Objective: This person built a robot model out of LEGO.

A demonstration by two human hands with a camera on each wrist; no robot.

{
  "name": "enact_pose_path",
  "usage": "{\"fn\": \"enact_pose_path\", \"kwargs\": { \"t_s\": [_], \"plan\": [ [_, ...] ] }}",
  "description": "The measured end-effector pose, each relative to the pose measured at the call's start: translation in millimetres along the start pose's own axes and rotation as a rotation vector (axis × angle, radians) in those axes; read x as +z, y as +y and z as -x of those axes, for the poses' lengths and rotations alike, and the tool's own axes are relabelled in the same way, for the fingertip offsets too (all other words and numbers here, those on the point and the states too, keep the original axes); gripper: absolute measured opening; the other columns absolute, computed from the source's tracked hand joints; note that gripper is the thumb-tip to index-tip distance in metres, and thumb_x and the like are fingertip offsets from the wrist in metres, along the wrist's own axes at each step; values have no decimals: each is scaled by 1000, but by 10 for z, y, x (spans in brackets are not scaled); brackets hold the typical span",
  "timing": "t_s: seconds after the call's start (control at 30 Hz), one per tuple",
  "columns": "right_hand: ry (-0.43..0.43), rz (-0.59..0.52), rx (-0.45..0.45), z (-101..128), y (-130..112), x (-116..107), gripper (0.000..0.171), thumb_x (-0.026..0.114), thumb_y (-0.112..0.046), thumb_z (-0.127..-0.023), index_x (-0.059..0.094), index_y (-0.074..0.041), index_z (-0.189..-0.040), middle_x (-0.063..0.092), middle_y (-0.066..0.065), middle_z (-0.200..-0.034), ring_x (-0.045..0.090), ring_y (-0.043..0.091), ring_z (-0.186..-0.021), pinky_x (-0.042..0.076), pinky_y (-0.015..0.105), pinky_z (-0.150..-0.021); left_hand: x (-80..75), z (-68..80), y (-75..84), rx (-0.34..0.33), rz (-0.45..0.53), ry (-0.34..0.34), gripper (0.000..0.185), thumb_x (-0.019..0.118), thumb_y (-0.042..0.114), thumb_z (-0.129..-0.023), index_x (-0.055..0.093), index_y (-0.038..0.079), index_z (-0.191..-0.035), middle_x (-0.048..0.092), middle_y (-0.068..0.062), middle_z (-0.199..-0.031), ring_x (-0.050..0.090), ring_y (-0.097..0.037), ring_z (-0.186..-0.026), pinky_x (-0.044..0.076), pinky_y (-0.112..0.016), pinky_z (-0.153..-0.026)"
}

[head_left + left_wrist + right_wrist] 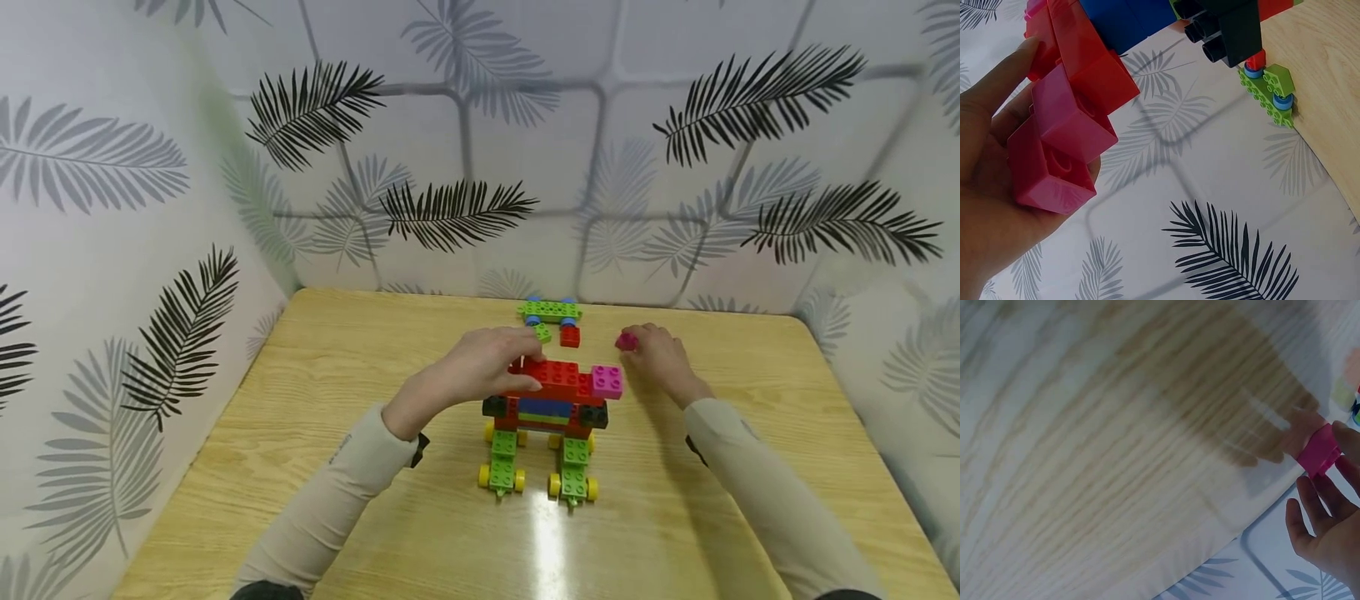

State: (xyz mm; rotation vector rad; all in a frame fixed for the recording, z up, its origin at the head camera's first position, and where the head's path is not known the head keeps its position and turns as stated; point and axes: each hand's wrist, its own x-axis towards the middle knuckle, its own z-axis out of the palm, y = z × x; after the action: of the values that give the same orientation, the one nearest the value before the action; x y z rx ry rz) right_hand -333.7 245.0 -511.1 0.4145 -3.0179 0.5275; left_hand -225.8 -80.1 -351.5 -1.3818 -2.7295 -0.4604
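L hand [480,367] curls its grip on the red top [551,377] of the brick model [546,417], mid-desk [337,467]. R hand [660,357] pinches a small pink brick [626,341] just right of it. Risk: pressing w/ weak bracing could roll the wheeled model or pop the pink end block [607,381]. Loose bits [557,321] crowd the far side, wall close behind; right and near sides open.

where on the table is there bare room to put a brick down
The table is bare left of the left hand, along the near edge in front of the model, and right of the right hand. It is crowded at the back middle: the green piece and red brick lie between both hands.
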Motion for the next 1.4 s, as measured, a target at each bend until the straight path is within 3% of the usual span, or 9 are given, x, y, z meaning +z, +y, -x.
{"fn": "enact_pose_path", "kwargs": {
  "t_s": [0.2, 0.4, 0.57, 0.73, 0.97, 1.17, 1.3, 1.4],
  "plan": [
    [26, -7, -7, 44, -60, 30, 34, 73, -18, -86, 60, -1, -112, 59, 22, -105, 57, 40, -96, 44, 57, -81, -4, -4, -3, -13, -3, -5, 25, 72, 32, -87, 66, 13, -103, 58, 2, -95, 48, -11, -73, 38, -23, -59],
    [66, 34, -46, 107, -66, 40, 23, 74, -9, -84, 60, -2, -101, 61, 20, -99, 58, 40, -93, 47, 56, -77, 3, -16, -8, -15, -7, 0, 25, 72, 32, -87, 66, 13, -103, 58, 2, -94, 47, -11, -72, 36, -23, -59],
    [137, -50, -88, 203, -125, -30, 19, 74, -10, -85, 62, -2, -98, 63, 16, -92, 59, 35, -85, 48, 49, -72, 13, -15, 3, -18, 0, -4, 25, 72, 31, -87, 66, 13, -103, 59, 2, -96, 47, -11, -72, 37, -23, -59],
    [267, -149, -187, 400, -350, -294, 20, 71, -8, -87, 62, 0, -103, 63, 14, -95, 60, 31, -87, 48, 46, -74, 15, -13, 22, -12, 7, -4, 25, 72, 31, -88, 66, 13, -103, 58, 2, -95, 46, -11, -72, 36, -23, -59],
    [419, -167, -363, 746, -743, -809, 38, 75, -4, -81, 60, -1, -116, 64, 10, -102, 59, 24, -91, 46, 40, -71, 13, -19, 25, -7, -5, 3, 25, 72, 31, -87, 66, 12, -103, 58, 2, -94, 47, -11, -72, 37, -23, -59],
    [463, -195, -513, 981, -985, -1073, 46, 80, 4, -72, 66, -3, -115, 66, 8, -107, 59, 24, -101, 41, 19, -93, 11, -12, 25, 3, -1, 3, 25, 72, 31, -88, 67, 12, -103, 58, 1, -94, 46, -11, -72, 36, -23, -59],
    [449, -206, -595, 1119, -1103, -1125, 33, 69, -22, -89, 68, -3, -117, 66, 10, -111, 58, 26, -102, 36, 13, -96, 20, -4, 12, 3, -2, 5, 26, 72, 31, -87, 66, 12, -103, 58, 1, -95, 47, -12, -72, 37, -23, -59],
    [454, -198, -635, 1189, -1152, -1118, 46, 51, -40, -97, 68, -3, -117, 66, 12, -111, 58, 26, -101, 38, 16, -94, 20, 1, 5, 6, -5, 12, 26, 72, 31, -87, 66, 12, -103, 58, 1, -94, 46, -12, -72, 37, -23, -59]
  ]
}}
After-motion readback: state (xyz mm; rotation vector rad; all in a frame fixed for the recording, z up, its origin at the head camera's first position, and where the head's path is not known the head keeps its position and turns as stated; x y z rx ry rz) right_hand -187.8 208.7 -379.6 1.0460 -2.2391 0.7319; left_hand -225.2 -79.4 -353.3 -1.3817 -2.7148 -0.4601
